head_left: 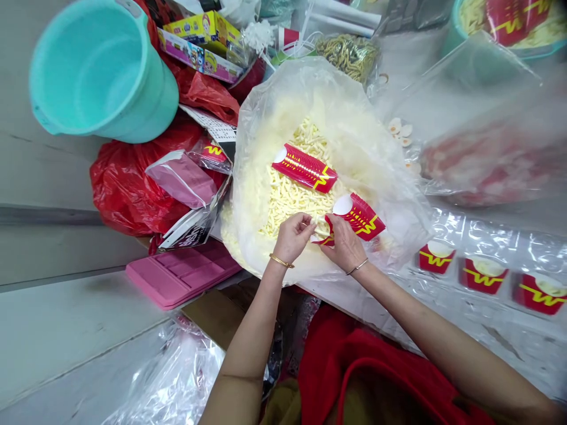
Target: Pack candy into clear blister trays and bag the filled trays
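My right hand (348,245) is closed on a small red carton (328,239) with a yellow zigzag mark, tipped on its side. At the carton's mouth, my left hand (295,236) is pinched closed on pale yellow fry-shaped pieces (319,228). Both hands are over a large clear plastic bag (390,159), spread wide and holding a heap of the same pieces (292,198). On the heap lies a nested stack of red cartons (305,168). A second nested stack (361,217) rests just beyond my right hand, whose fingers partly hide the held carton.
Filled red cartons (436,255) sit in a clear plastic row at right. Behind them is a blurred bag of pink and red items (491,159). A turquoise bucket (101,71), red bags (133,189) and a pink tray (181,274) crowd the left.
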Action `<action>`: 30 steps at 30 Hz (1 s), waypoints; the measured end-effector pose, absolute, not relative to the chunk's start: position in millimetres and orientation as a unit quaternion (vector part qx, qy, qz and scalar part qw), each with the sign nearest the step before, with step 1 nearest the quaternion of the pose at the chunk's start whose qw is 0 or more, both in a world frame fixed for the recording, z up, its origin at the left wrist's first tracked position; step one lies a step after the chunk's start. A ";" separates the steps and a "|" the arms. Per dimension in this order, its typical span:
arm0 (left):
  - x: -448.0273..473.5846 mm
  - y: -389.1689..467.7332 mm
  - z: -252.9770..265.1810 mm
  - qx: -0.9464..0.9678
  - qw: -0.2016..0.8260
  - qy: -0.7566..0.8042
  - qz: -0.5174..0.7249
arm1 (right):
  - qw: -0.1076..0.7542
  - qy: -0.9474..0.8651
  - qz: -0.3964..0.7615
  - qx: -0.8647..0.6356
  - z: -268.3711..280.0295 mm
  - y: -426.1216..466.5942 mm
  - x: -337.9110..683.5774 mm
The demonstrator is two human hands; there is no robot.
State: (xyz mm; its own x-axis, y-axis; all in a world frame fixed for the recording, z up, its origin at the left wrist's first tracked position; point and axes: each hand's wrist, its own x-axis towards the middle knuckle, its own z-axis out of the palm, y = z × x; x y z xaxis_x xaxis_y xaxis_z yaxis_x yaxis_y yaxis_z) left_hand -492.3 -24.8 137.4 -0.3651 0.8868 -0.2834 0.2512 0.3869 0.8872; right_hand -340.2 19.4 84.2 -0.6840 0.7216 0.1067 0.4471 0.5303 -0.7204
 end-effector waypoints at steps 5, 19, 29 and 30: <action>-496.6 -28.4 126.8 0.353 0.427 0.699 0.452 | 0.219 -0.832 0.360 -0.360 81.4 19.7 -338.0; -438.3 -29.8 145.5 0.593 0.199 0.763 0.162 | 0.234 -0.823 0.358 -0.375 74.0 13.7 -339.1; -514.1 -20.6 123.8 0.541 0.160 0.800 0.206 | 0.261 -0.815 0.361 -0.370 70.4 19.0 -331.8; -522.5 -18.1 117.0 0.532 0.136 0.822 0.150 | 0.259 -0.816 0.361 -0.370 71.4 19.1 -332.0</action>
